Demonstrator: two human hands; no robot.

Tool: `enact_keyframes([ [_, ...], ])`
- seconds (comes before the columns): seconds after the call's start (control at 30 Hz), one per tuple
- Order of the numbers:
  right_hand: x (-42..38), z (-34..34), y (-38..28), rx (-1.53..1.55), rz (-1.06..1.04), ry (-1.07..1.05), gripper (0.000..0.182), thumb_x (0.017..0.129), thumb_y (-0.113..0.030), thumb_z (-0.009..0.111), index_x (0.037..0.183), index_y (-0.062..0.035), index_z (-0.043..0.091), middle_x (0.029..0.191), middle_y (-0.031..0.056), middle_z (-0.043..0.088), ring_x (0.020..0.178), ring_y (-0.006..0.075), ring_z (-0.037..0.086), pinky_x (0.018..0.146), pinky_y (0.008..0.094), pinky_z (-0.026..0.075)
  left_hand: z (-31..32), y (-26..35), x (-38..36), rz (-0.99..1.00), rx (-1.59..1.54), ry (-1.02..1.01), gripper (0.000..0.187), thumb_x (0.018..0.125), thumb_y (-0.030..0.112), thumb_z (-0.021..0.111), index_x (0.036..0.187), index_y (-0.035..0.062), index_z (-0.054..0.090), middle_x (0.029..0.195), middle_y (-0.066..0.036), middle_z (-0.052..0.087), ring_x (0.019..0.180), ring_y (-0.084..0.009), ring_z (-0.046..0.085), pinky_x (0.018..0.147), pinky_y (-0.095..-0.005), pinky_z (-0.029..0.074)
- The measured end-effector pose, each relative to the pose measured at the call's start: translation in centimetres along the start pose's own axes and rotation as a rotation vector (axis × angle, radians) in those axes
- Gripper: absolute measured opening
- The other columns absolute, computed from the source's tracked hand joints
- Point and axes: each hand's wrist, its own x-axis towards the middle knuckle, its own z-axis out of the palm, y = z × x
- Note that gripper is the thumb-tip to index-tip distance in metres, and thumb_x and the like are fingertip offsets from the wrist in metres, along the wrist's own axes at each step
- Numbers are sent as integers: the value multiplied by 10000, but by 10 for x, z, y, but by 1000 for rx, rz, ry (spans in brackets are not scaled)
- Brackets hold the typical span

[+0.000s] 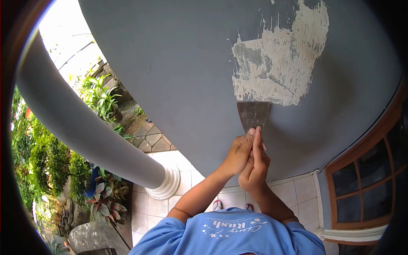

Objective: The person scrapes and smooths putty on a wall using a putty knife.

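Observation:
A putty knife (254, 114) with a wide, smudged metal blade lies against the grey wall (182, 80). Its blade edge is just at the lower border of a rough, streaky patch of white filler (293, 55). My left hand (239, 154) is closed round the knife, its thumb reaching up to the base of the blade. Pressed close beside it, my right hand (255, 170) also grips the knife, fingers curled and the index finger extended onto the blade. The handle is hidden behind both hands.
A round column (93, 110) with a white base (163, 187) stands at left, beside garden plants (102, 95). Pale tiles (157, 206) cover the floor. A wood-framed window (365, 182) is at right. My feet in sandals show below the wall.

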Motion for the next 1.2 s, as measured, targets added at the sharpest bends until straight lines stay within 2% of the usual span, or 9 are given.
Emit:
enact_keyframes([
  [0.27, 4, 1, -10, -7, 15, -26, 591, 953, -42, 391, 1496, 160, 276, 1344, 342, 561, 1240, 516, 557, 1025, 484, 488, -3, 5, -3, -9, 42, 48, 591, 1107, 419, 327, 830, 16, 659, 691, -63, 647, 627, -125, 599, 617, -248, 481],
  [0.3, 8, 3, -11, -67, 8, -8, 596, 949, -32, 389, 1502, 154, 269, 1334, 338, 571, 1242, 507, 560, 1030, 477, 486, 0, 1, 3, 69, -6, 67, 620, 1096, 463, 350, 797, 34, 682, 637, 1, 558, 589, -84, 476, 579, -254, 409],
  [0.4, 41, 3, -15, -126, -189, 96, 583, 940, -13, 355, 1495, 155, 295, 1269, 363, 597, 1153, 477, 632, 997, 459, 491, -4, 34, 16, 30, -4, 36, 593, 1102, 422, 331, 828, 13, 661, 686, -59, 647, 638, -126, 611, 631, -250, 483],
  [0.6, 12, -2, -20, -99, -32, 18, 577, 947, -20, 359, 1494, 153, 297, 1280, 372, 586, 1178, 489, 613, 1019, 458, 481, 1, 13, -1, 41, -13, 12, 637, 1093, 475, 346, 794, 23, 680, 636, -7, 562, 591, -89, 485, 586, -249, 414],
  [0.63, 5, -1, -16, -71, 33, -8, 575, 951, -25, 355, 1495, 155, 294, 1300, 366, 579, 1196, 484, 605, 1026, 450, 475, 1, 0, 2, -13, -113, 4, 590, 1097, 443, 338, 817, 26, 647, 696, -70, 652, 664, -136, 632, 642, -250, 499],
  [0.77, 30, -5, -9, -122, -149, 102, 580, 967, -68, 379, 1489, 165, 284, 1350, 341, 557, 1187, 487, 607, 981, 461, 516, 4, 31, 19, 8, -5, -75, 608, 1094, 469, 334, 813, 25, 640, 697, -71, 641, 659, -126, 620, 636, -252, 490],
  [0.97, 13, -4, -13, -115, -29, 20, 584, 963, -46, 394, 1498, 155, 275, 1325, 335, 577, 1190, 496, 600, 989, 470, 509, 1, 3, 8, 103, 22, -14, 602, 1096, 461, 329, 833, 22, 646, 669, -68, 630, 611, -136, 603, 609, -254, 485],
  [1.1, 34, -8, -16, -155, -112, 35, 604, 948, -38, 402, 1502, 157, 261, 1322, 326, 586, 1190, 492, 602, 999, 464, 506, 3, 21, 17, 8, -101, -21, 585, 1096, 455, 345, 842, 16, 635, 677, -77, 622, 668, -148, 641, 651, -259, 506],
  [1.2, 44, -14, -29, -129, -164, 46, 585, 964, -28, 373, 1507, 158, 255, 1300, 379, 566, 1161, 504, 615, 990, 459, 500, 5, 43, 15, -39, -141, -82, 600, 1096, 443, 333, 811, 32, 665, 676, -31, 612, 615, -100, 507, 602, -256, 427],
])
